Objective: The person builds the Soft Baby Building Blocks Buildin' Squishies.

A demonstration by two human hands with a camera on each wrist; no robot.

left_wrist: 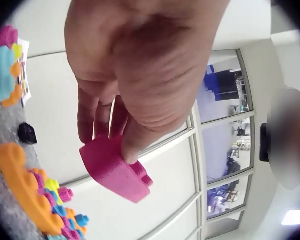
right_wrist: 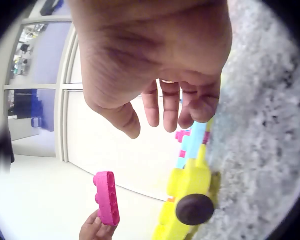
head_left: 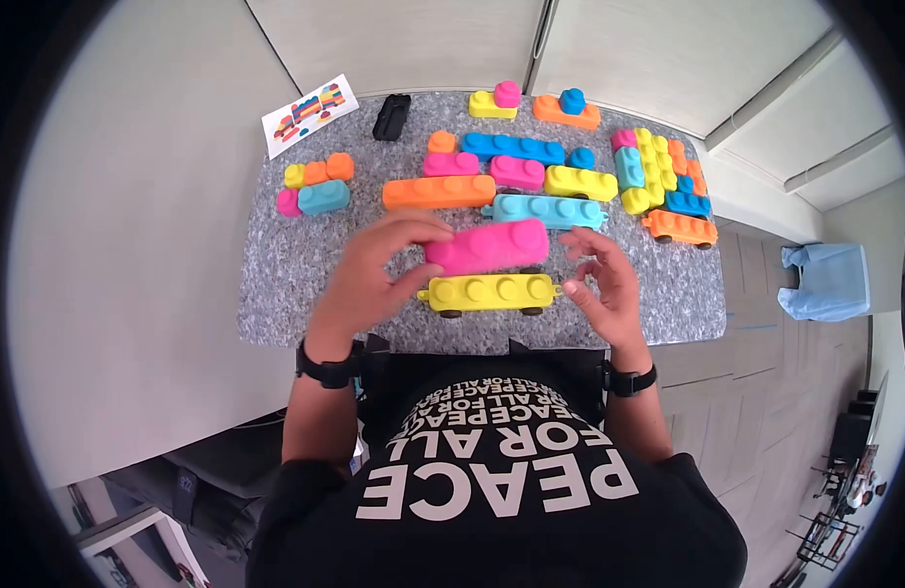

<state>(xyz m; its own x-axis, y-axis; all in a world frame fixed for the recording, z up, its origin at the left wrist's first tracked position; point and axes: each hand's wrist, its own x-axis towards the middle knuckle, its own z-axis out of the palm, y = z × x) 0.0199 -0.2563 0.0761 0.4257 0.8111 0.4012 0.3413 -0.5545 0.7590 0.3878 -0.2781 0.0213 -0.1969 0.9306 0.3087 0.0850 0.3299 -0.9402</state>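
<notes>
My left hand (head_left: pixel 366 282) pinches a long pink toy building block (head_left: pixel 489 247) by its left end, thumb on one side and fingers on the other. In the right wrist view the pink block (right_wrist: pixel 107 198) hangs in the air, held by one end only. Just in front of it in the head view stands a yellow wheeled block car (head_left: pixel 491 292) with dark wheels and a hitch at each end. My right hand (head_left: pixel 609 289) is by the car's right end, fingers loosely bent and apart, holding nothing. A light blue wheeled car (head_left: pixel 545 211) stands behind the pink block.
Behind are an orange long block (head_left: pixel 439 192), a yellow block (head_left: pixel 582 183) and a blue long block (head_left: pixel 513 148). Groups of blocks lie left and right, beside an orange wheeled car (head_left: pixel 681 227). A picture card (head_left: pixel 310 115) and a black object (head_left: pixel 392 118) lie at the far edge.
</notes>
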